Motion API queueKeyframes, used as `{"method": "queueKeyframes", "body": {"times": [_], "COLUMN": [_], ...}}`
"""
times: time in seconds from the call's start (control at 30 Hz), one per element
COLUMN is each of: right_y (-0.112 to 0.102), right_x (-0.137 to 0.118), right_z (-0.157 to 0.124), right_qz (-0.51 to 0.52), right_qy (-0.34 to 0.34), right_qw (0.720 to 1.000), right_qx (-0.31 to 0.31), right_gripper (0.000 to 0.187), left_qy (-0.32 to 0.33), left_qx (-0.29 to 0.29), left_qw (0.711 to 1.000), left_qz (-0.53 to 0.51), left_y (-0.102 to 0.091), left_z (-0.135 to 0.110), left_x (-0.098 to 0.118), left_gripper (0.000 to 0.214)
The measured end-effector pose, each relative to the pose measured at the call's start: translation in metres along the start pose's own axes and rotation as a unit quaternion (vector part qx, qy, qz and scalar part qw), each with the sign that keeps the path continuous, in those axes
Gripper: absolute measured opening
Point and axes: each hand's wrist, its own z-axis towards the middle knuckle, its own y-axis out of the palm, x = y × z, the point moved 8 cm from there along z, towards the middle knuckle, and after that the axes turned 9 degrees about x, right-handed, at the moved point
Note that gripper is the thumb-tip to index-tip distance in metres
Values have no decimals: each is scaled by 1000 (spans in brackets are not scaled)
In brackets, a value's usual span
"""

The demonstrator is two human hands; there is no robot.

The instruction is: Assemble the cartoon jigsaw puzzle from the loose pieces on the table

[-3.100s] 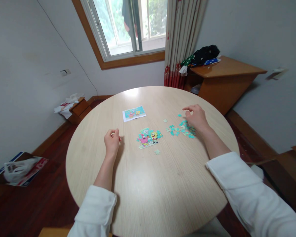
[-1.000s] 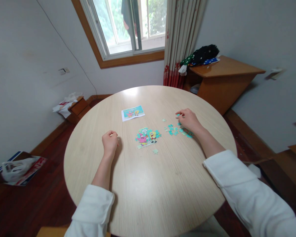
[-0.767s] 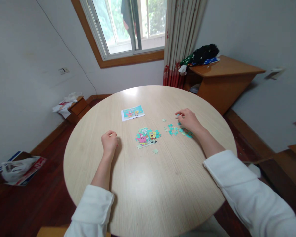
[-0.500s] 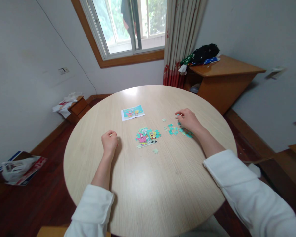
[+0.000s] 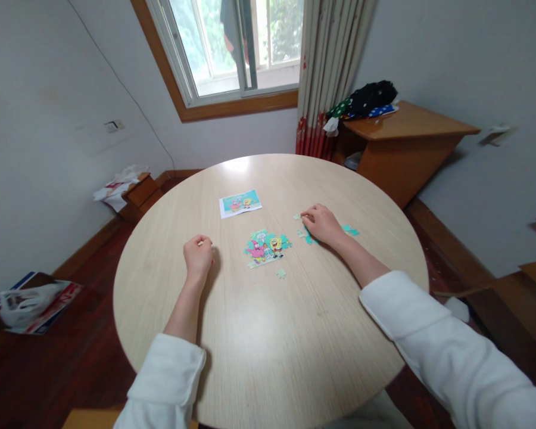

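Observation:
A partly built cartoon jigsaw point(image 5: 267, 246) lies in the middle of the round wooden table point(image 5: 259, 333). My left hand point(image 5: 198, 257) rests to its left as a loose fist, with something small and pale between the fingers. My right hand point(image 5: 321, 223) lies to the right of the jigsaw on the loose teal pieces point(image 5: 351, 230), fingers curled down and pinching at them. What it grips is hidden. One stray piece point(image 5: 280, 273) sits just in front of the jigsaw. A printed reference picture point(image 5: 240, 203) lies behind the jigsaw.
A wooden side table point(image 5: 402, 143) with dark clothes point(image 5: 366, 98) stands at the back right beside a curtain point(image 5: 328, 65). A window point(image 5: 236, 47) is behind the table. A plastic bag point(image 5: 24, 301) on papers lies on the floor at left.
My right hand has slid left across the loose pieces, closer to the jigsaw. My left hand has stayed in place as a fist.

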Motion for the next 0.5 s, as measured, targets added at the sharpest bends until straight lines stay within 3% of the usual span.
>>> {"method": "queueKeyframes", "body": {"times": [0.5], "right_y": [4], "right_x": [-6], "right_z": [1], "right_qz": [-49], "right_qy": [3], "right_qw": [999], "right_qx": [16], "right_gripper": [26], "left_qy": [6], "left_qx": [-6], "left_qw": [1000], "left_qz": [0], "left_y": [2], "left_z": [0], "left_x": [-2], "left_gripper": [11]}}
